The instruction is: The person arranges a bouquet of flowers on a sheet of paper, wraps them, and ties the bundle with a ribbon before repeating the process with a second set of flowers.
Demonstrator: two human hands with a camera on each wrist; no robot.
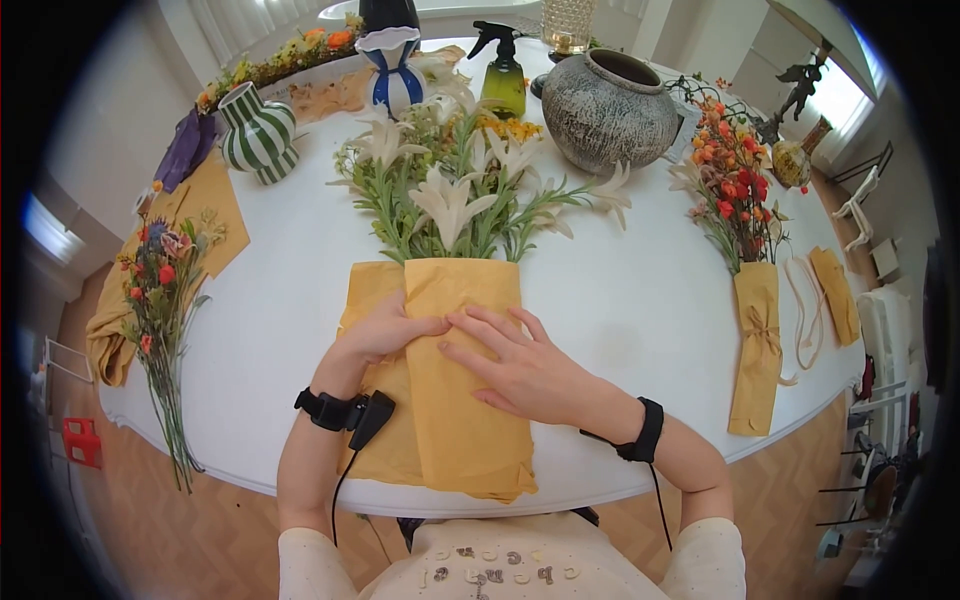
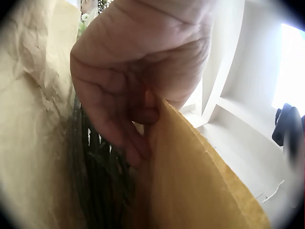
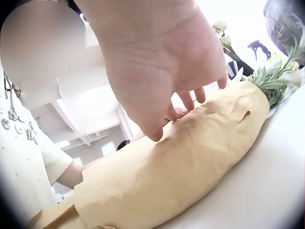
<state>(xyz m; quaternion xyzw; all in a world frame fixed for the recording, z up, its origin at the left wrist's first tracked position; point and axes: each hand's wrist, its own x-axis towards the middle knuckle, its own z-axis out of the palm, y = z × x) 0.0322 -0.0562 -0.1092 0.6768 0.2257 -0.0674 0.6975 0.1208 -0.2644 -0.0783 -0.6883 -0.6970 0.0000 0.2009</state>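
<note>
A bouquet of white lilies and greenery (image 1: 447, 208) lies on the white table, its stems inside folded yellow wrapping paper (image 1: 470, 420). My left hand (image 1: 385, 330) pinches the edge of the paper's upper flap, thumb on top and fingers tucked beneath. In the left wrist view, green stems (image 2: 102, 162) show under that hand, beside the yellow flap (image 2: 190, 176). Spread over the front of the wrap, my right hand (image 1: 525, 365) presses with its fingertips. The right wrist view has its fingers touching the rounded paper (image 3: 181, 152), with nothing gripped.
Loose flowers (image 1: 165, 280) lie at the left, near a green-striped vase (image 1: 258, 135). A wrapped bouquet (image 1: 755, 350) rests at the right beside a pale ribbon (image 1: 805, 310). Behind stand a blue-striped vase (image 1: 395, 75), a spray bottle (image 1: 503, 85) and a big grey pot (image 1: 610, 115).
</note>
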